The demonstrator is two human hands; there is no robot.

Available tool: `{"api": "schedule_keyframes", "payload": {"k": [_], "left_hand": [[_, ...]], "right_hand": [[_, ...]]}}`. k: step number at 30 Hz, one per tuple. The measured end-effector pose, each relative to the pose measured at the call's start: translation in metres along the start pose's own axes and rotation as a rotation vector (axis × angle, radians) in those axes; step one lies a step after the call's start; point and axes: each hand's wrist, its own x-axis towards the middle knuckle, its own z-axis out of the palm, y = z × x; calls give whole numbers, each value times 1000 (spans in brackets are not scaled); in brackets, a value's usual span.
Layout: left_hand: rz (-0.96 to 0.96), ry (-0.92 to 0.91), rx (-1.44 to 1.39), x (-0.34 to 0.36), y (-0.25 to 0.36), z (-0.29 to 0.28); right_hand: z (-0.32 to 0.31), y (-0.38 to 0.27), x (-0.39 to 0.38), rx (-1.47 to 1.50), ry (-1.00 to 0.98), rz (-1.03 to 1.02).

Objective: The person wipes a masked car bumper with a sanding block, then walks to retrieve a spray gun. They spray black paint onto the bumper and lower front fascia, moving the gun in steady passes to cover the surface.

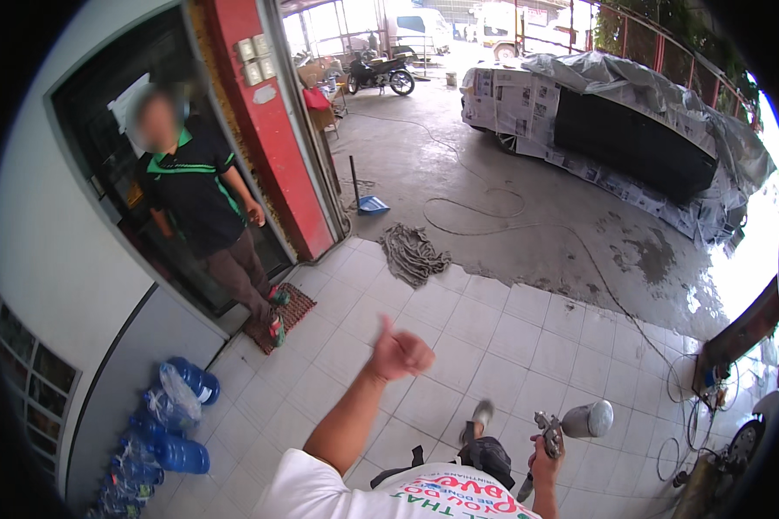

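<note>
My left hand (400, 353) is raised in front of me over the tiles, its fingers curled in and its thumb pointing up, with nothing seen in it. Low on the right, my right hand (545, 467) grips a spray gun (549, 430) by its handle. A rounded metal cup (590, 419) is joined to the gun and points away to the right. The dark end below that hand is partly hidden by my shirt.
A person (203, 190) stands on a brown mat (290, 316) in the doorway. Blue water bottles (182, 452) line the left wall. A grey rag (413, 253), a dustpan (374, 204) and a long hose (571, 233) lie ahead. Beyond stands a car masked with newspaper (528, 108).
</note>
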Motion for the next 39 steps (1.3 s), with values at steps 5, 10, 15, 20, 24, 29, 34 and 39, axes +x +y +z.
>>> {"api": "schedule_keyframes", "payload": {"k": [5, 10, 15, 20, 24, 29, 34, 39], "left_hand": [[299, -288, 638, 156, 171, 35], [-194, 335, 636, 245, 166, -215], [-1165, 804, 873, 192, 99, -407], [-1283, 1614, 16, 41, 69, -434], [-1405, 1550, -69, 103, 124, -531], [-1526, 1034, 452, 309, 245, -770], [-353, 1017, 1216, 617, 503, -937], [553, 288, 783, 967, 726, -791]], "right_hand": [[84, -13, 203, -3, -141, -36], [182, -89, 413, 25, -277, -29], [278, -206, 605, -63, -423, -126], [409, -253, 758, -97, -476, -155], [507, -255, 876, -71, -418, -136], [631, -293, 987, -71, -396, -102], [759, -342, 1097, -40, -466, -130], [863, -383, 1254, -87, -420, -125]]}}
